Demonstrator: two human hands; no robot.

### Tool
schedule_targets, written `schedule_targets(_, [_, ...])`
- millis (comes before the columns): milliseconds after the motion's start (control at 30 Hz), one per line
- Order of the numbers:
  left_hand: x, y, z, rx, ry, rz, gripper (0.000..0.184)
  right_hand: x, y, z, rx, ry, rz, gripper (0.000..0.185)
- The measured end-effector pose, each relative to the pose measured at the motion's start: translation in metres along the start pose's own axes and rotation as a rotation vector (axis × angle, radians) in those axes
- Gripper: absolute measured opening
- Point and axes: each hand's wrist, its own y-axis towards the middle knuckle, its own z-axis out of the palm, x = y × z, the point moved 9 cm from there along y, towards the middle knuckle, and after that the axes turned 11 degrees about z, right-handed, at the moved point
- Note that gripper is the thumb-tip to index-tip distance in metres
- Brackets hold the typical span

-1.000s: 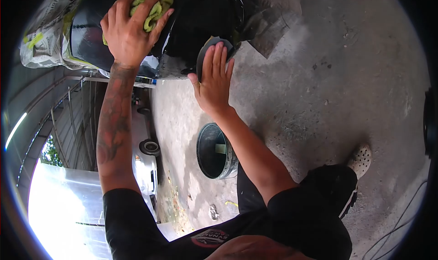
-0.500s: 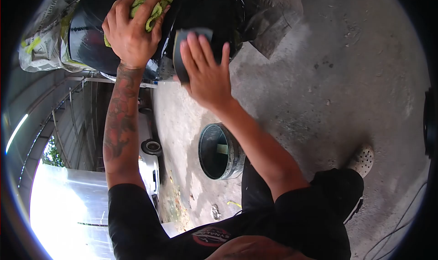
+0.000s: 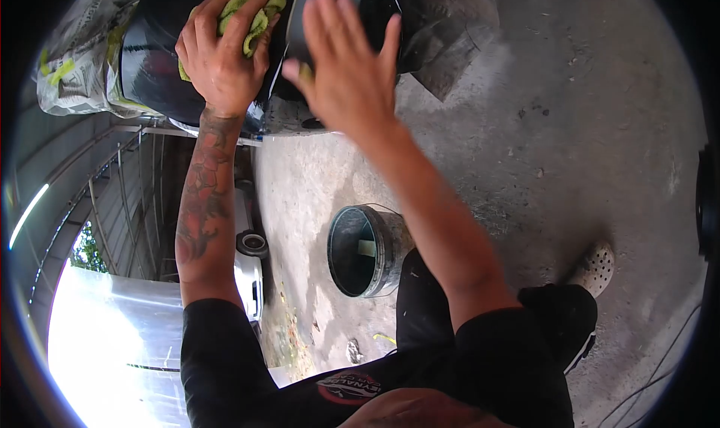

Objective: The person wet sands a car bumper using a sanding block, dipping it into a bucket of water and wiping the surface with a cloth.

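My left hand [image 3: 229, 57] has its fingers curled over a crumpled yellow-green cloth [image 3: 259, 19], resting on the glossy dark panel [image 3: 154, 57]. To its right, my right hand [image 3: 345, 72] lies over a dark grey sheet [image 3: 300, 23] against the black surface. Its fingers are stretched out and spread, with the thumb apart, and slightly blurred. The palm and fingers hide part of the sheet. The surface under both hands has bright reflections.
Newspaper masking [image 3: 67, 75] covers the panel's left end. Below the hands a bucket [image 3: 386, 252] stands on the concrete floor [image 3: 510, 150]. A vehicle wheel [image 3: 252, 243] is farther left. Cables [image 3: 649, 383] lie at lower right, beyond a perforated shoe [image 3: 598, 270].
My right hand and the grey sheet first moved left, then up over the dark surface. The right hand's fingers have spread wider. My left hand has shifted slightly right and down with the cloth.
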Motion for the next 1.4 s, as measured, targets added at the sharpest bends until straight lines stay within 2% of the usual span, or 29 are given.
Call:
schedule_targets(67, [-0.002, -0.001, -0.002, 0.009, -0.002, 0.007, 0.038, 0.004, 0.029, -0.022, -0.002, -0.151, -0.028, 0.072])
schedule_targets(100, [-0.002, 0.000, -0.001, 0.013, -0.007, 0.006, 0.037, 0.001, 0.021, -0.016, -0.167, -0.050, -0.014, 0.083])
schedule_targets(233, [0.003, -0.004, 0.003, -0.020, -0.034, -0.026, 0.041, 0.016, -0.035, 0.003, 0.012, -0.047, 0.010, 0.083])
schedule_targets(333, [0.003, -0.003, 0.003, 0.006, -0.010, -0.031, 0.042, 0.009, -0.024, -0.003, -0.017, -0.064, -0.053, 0.081])
schedule_targets(400, [0.002, -0.002, 0.003, -0.015, -0.020, -0.029, 0.042, -0.004, 0.014, -0.014, -0.104, -0.091, -0.003, 0.077])
schedule_targets(467, [0.002, -0.004, 0.002, -0.019, -0.018, -0.040, 0.042, -0.009, 0.054, -0.034, -0.075, -0.163, 0.013, 0.070])
schedule_targets(600, [0.002, -0.002, 0.002, -0.031, -0.012, -0.064, 0.042, -0.002, 0.012, -0.007, -0.020, -0.072, 0.070, 0.079])
schedule_targets(667, [0.001, -0.001, 0.002, -0.034, -0.020, -0.061, 0.042, 0.013, -0.021, 0.002, 0.067, -0.100, 0.032, 0.080])
schedule_targets(833, [0.001, -0.003, 0.001, -0.030, -0.020, -0.059, 0.042, -0.001, 0.034, -0.028, -0.108, -0.096, 0.000, 0.082])
schedule_targets(867, [0.001, -0.004, 0.000, -0.031, -0.011, -0.064, 0.042, -0.003, 0.049, -0.032, -0.044, -0.120, -0.011, 0.072])
schedule_targets(933, [0.002, -0.003, 0.001, -0.038, -0.003, -0.071, 0.042, -0.003, 0.041, -0.023, -0.045, -0.050, -0.002, 0.073])
schedule_targets(1000, [0.002, -0.003, 0.001, -0.047, -0.006, -0.074, 0.041, -0.006, 0.004, 0.000, -0.064, 0.012, 0.027, 0.086])
schedule_targets(1133, [0.002, -0.004, 0.000, -0.028, -0.009, -0.087, 0.040, -0.014, -0.104, 0.048, 0.089, -0.018, 0.041, 0.091])
schedule_targets(1233, [0.000, -0.002, -0.001, -0.037, 0.013, -0.048, 0.035, -0.018, -0.078, 0.033, 0.090, 0.005, 0.018, 0.090])
schedule_targets(1333, [0.002, -0.004, 0.000, -0.037, -0.002, -0.079, 0.039, -0.020, -0.008, 0.006, -0.034, 0.037, 0.062, 0.090])
schedule_targets(1400, [0.003, -0.006, 0.001, -0.038, -0.005, -0.081, 0.040, -0.018, -0.006, 0.007, -0.029, 0.049, 0.078, 0.090])
